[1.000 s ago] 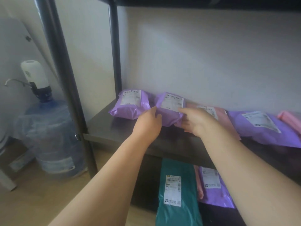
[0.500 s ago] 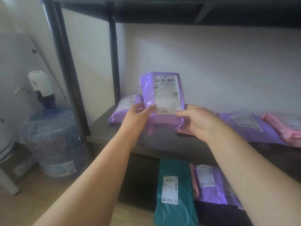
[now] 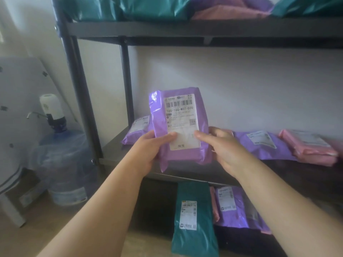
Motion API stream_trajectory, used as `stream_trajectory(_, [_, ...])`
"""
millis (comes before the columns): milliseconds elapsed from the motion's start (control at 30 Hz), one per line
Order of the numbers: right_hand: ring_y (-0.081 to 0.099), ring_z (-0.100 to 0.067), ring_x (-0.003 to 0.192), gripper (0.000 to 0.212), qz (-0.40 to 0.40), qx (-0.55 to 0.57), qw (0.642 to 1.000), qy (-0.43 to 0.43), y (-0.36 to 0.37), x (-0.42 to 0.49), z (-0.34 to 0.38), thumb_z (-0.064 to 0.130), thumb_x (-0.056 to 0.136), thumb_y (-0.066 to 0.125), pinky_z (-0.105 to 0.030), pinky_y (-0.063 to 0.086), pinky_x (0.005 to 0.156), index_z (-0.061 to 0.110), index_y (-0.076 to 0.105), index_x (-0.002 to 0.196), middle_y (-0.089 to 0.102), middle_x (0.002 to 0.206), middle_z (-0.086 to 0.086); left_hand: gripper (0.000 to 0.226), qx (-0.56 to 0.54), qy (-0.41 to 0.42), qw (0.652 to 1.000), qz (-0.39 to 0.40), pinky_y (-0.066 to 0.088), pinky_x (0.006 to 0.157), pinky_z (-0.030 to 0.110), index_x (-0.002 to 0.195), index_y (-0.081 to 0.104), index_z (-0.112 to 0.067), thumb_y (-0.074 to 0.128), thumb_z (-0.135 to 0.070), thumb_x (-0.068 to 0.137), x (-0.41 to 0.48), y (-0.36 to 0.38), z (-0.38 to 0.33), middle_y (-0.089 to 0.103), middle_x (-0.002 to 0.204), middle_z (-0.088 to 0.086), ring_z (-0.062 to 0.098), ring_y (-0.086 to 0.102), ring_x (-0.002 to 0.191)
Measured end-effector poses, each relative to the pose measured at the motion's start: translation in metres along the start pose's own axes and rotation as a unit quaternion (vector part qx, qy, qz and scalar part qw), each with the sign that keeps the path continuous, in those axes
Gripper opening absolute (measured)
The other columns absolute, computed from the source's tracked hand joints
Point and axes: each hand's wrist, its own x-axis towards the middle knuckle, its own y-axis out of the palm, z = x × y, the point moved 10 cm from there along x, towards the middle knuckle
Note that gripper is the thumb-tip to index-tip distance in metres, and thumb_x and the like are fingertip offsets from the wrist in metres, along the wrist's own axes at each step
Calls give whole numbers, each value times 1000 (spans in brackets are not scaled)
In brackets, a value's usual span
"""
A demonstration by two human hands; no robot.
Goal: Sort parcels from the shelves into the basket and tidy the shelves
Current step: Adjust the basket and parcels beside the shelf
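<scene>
Left thumb (image 3: 168, 138): lies across the front of the held parcel (image 3: 185, 154), its tip on the lower left of the white label (image 3: 182, 121).
Left fingers: curled round behind the parcel's left edge, mostly hidden by it.
Right thumb (image 3: 202, 135): its tip presses the label's lower right edge, pointing toward the left thumb; the two tips are apart.
Right fingers: wrapped behind the parcel's right edge, hidden by it.
Left hand (image 3: 148, 153): grips the parcel's lower left side.
Right hand (image 3: 228, 151): grips its lower right side.
Held parcel: a purple plastic mailer, held upright in the air in front of the middle shelf (image 3: 115, 151), with its label and barcode facing the camera.
Middle shelf, left: a second purple parcel (image 3: 137, 129) lies flat behind the left hand.
Middle shelf, right: a third purple parcel (image 3: 259, 143) lies flat, with a pink parcel (image 3: 308, 147) just beside it, further right.
Upper shelf (image 3: 185, 28): teal parcels (image 3: 148, 6) and pink ones piled on top, cut off by the frame.
Below: a teal parcel (image 3: 193, 219) lies lengthwise, with a lower purple parcel (image 3: 232, 206) on its right.
Left of the shelving: a large water bottle (image 3: 63, 164) on the floor, topped by a white pump (image 3: 52, 110).
</scene>
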Motion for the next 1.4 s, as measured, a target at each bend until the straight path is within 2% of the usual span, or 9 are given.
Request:
stream_trajectory(133, [74, -17, 96, 22, -48, 46, 998, -20, -25, -2, 13, 31, 95, 64, -33, 57, 79, 17, 70, 111, 78, 102, 1, 30, 48, -55, 994, 87, 51, 99, 45, 115, 67, -11, 71, -14, 85, 6, 28, 21, 74, 111, 5, 25, 70, 105])
stream_trajectory(433, [63, -21, 55, 8, -150, 128, 980, -3, -84, 5, -1, 11, 91, 68, -20, 41, 37, 9, 63, 85, 68, 81, -15, 35, 69, -113, 979, 156, 57, 86, 46, 115, 66, -8, 73, -13, 82, 21, 54, 48, 74, 108, 10, 28, 72, 99])
stream_trajectory(700, [66, -19, 56, 17, -108, 152, 982, -9, -81, 11, 4, 10, 90, 69, -21, 47, 42, 9, 55, 81, 69, 83, -14, 42, 30, -69, 984, 163, 51, 94, 38, 121, 65, -16, 63, -38, 85, 27, 61, 35, 70, 121, 6, 22, 68, 109])
stream_trajectory(867, [70, -22, 81, 11, -47, 160, 986, -2, -60, 19, -2, 21, 91, 68, -31, 60, 76, 12, 62, 86, 72, 88, -8, 54, -68, -79, 990, 96, 49, 101, 46, 129, 62, -10, 60, -48, 91, 41, 49, 36, 67, 125, 12, 29, 65, 115])
stream_trajectory(967, [67, -17, 77, 16, -55, 174, 983, 5, -58, 22, -4, 31, 94, 66, -28, 56, 67, 15, 66, 90, 69, 85, -2, 56, -79, -62, 994, 43, 42, 106, 55, 129, 53, 2, 65, -38, 91, 48, 36, 41, 60, 132, 21, 39, 59, 118])
stream_trajectory(1067, [64, -16, 73, 17, -101, 168, 981, -1, -69, 23, -5, 23, 96, 64, -26, 54, 64, 16, 61, 81, 67, 80, -1, 19, -99, -48, 994, 13, 40, 108, 54, 93, 62, -10, 65, -30, 92, 51, 29, 40, 64, 115, 18, 31, 60, 102])
stream_trajectory(1167, [65, -17, 71, 11, -134, 235, 962, 25, -77, 23, -14, 19, 95, 64, -24, 54, 58, 14, 62, 85, 66, 83, -3, 22, -128, -49, 991, -2, 38, 109, 55, 73, 58, -18, 65, -25, 93, 54, 28, 38, 59, 108, 16, 30, 57, 99])
stream_trajectory(1300, [67, -18, 65, 8, -166, 286, 943, 48, -81, 24, -24, 19, 94, 66, -23, 55, 53, 13, 61, 95, 67, 84, -4, 22, -137, -51, 989, -21, 43, 105, 54, 73, 59, -17, 66, -24, 92, 56, 30, 39, 63, 105, 16, 31, 61, 97])
stream_trajectory(1400, [67, -18, 71, 16, -152, 231, 960, 51, -73, 27, -23, 29, 97, 63, -26, 56, 59, 12, 65, 95, 69, 84, -3, 23, -138, -61, 987, -60, 47, 102, 54, 100, 66, -6, 68, -27, 90, 60, 20, 46, 68, 118, 18, 34, 67, 107])
